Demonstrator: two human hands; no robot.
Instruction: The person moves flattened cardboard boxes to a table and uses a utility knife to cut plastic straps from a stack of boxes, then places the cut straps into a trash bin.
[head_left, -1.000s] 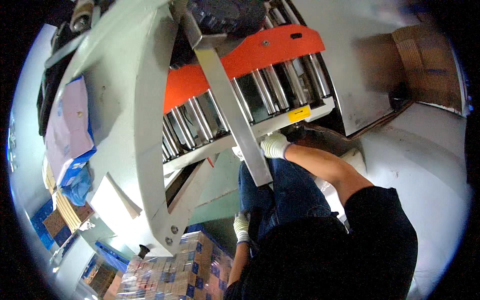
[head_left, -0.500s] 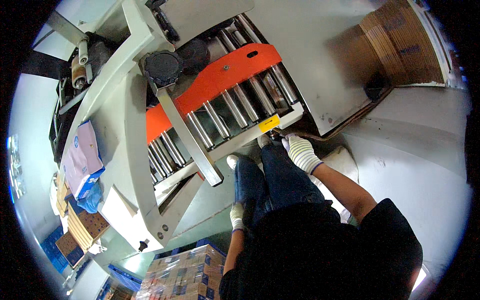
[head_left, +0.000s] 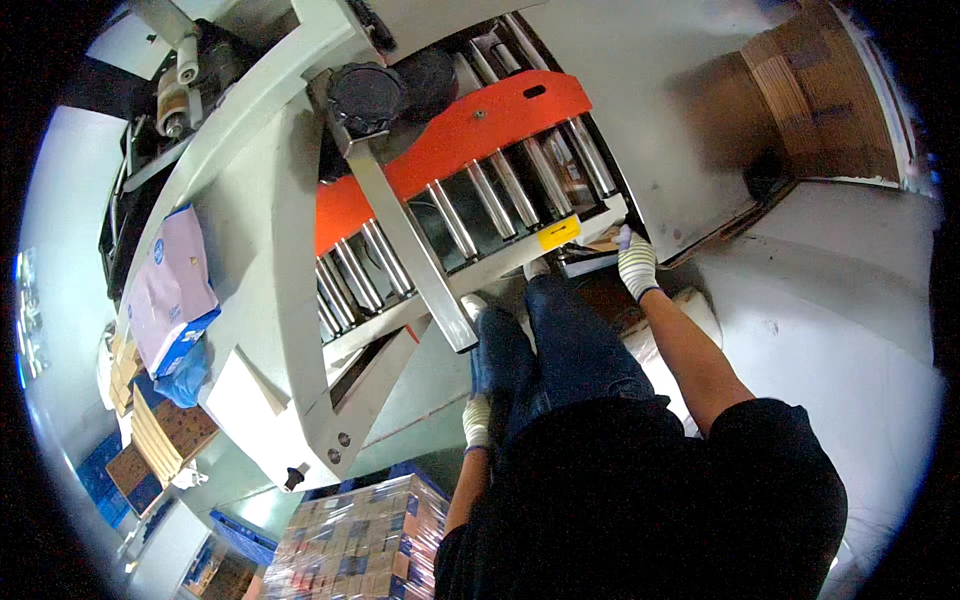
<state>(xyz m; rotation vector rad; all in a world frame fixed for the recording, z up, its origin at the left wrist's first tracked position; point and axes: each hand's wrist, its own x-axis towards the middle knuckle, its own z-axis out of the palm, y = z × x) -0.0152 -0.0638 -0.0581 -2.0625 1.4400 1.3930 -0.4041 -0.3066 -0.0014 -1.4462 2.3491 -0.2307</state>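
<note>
My right hand [head_left: 637,262], in a white glove with yellowish stripes, is at the near corner of the roller conveyor, beside the end of its pale side rail [head_left: 590,228]. Its thumb points up toward the rail and the fingers are curled; whatever they grip is hidden. A brown, flat piece [head_left: 605,241] shows just below the rail, next to the hand. Low beside my left thigh hangs my left hand [head_left: 477,421], gloved alike. Its fingers are too small and partly hidden to read. Metal rollers [head_left: 500,195] run behind an orange guard plate [head_left: 470,122].
A black knob [head_left: 367,98] tops a metal bar [head_left: 415,250] that juts toward me. Stacked flat cardboard [head_left: 825,95] stands at the far right. A lilac package [head_left: 172,295] lies on the machine's left side. Wrapped boxes [head_left: 350,545] sit on a pallet at lower left.
My right hand has moved forward from near my knees to the conveyor's corner. A brown piece now shows beneath the rail. The view has shifted slightly; my left hand stays by the thigh.
</note>
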